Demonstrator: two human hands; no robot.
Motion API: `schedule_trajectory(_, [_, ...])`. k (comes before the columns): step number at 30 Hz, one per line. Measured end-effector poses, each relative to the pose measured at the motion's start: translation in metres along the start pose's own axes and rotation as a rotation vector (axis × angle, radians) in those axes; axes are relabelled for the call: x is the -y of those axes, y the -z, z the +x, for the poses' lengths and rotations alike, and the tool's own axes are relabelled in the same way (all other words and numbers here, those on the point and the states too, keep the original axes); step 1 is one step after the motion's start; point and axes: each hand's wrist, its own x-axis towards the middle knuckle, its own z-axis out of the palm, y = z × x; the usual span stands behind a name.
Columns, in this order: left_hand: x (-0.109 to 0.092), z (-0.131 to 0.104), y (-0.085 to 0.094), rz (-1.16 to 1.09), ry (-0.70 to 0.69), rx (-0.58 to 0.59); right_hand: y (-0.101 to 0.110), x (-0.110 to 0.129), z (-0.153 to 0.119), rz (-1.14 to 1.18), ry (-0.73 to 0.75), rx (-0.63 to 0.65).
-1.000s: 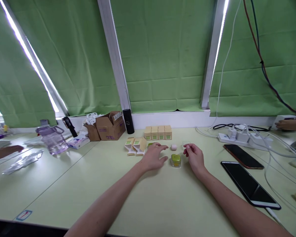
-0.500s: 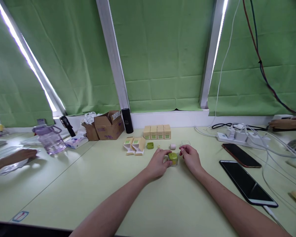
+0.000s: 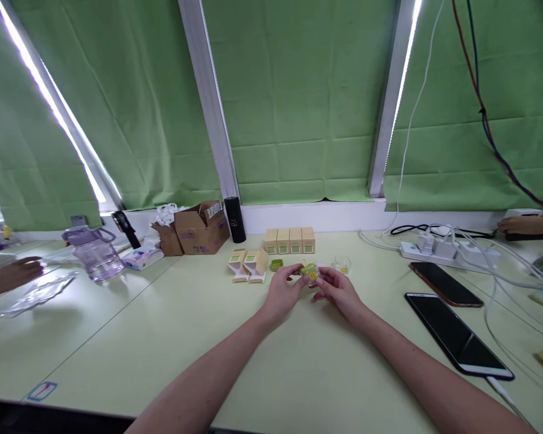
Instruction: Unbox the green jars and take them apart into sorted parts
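Observation:
Between my two hands, a little above the table, is a small clear jar with a green lid (image 3: 310, 271) and a yellow patch on it; it looks tilted. My left hand (image 3: 284, 290) pinches it from the left side. The fingers of my right hand (image 3: 341, 290) close on its right side. Just beyond my left hand lies a small green square lid (image 3: 277, 264). A clear empty-looking cup (image 3: 342, 264) stands behind my right hand. Two opened cardboard boxes (image 3: 255, 264) with green labels stand to the left. A small pale object behind the jar is mostly hidden.
Several closed small boxes (image 3: 289, 241) stand in a row at the back. Left are a brown carton (image 3: 201, 232), a black cylinder (image 3: 234, 220) and a purple bottle (image 3: 95, 256). Right are two phones (image 3: 457, 334) and a power strip (image 3: 447, 254). Another person's hand (image 3: 20, 272) shows far left.
The jar has been lifted off the table and tilted. My right hand has moved left onto it, leaving the clear cup behind. The other person's hand at left has drawn back from the plastic bag.

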Motion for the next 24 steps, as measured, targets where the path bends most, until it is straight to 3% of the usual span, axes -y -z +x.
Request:
schedule_trajectory(6, [-0.004,-0.006,0.002,-0.059,-0.111,0.034,0.009,0.002,0.002,0.287,-0.161,0.08])
schedule_trajectory(12, [-0.003,-0.008,0.0,-0.067,-0.128,0.054,0.013,0.002,0.003,0.363,-0.271,0.089])
schedule_trajectory(18, [-0.002,-0.009,-0.002,-0.081,-0.102,0.032,0.011,0.0,0.003,0.334,-0.257,0.067])
schedule_trajectory(24, [0.003,-0.007,-0.003,-0.079,-0.064,-0.009,0.005,0.005,0.0,0.223,-0.15,0.064])
